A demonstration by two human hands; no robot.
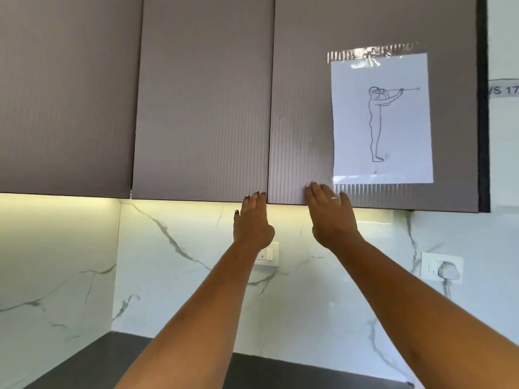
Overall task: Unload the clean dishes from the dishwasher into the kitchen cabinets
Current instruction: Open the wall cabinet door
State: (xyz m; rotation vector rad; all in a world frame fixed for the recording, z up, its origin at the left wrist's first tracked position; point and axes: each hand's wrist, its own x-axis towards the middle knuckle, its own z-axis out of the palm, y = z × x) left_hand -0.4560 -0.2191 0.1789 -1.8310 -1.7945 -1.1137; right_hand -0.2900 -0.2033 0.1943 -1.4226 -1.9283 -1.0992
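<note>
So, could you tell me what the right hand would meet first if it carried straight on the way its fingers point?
Probably the right-hand grey ribbed cabinet door; the right hand already overlaps its bottom edge, though contact is unclear.

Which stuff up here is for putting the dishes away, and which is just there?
For the job:
- middle cabinet door, shut
- right cabinet door, shut
- left hand, empty
- right hand, empty

Just there:
- taped paper drawing
- wall switch
- wall socket
- marble wall
- dark counter
</note>
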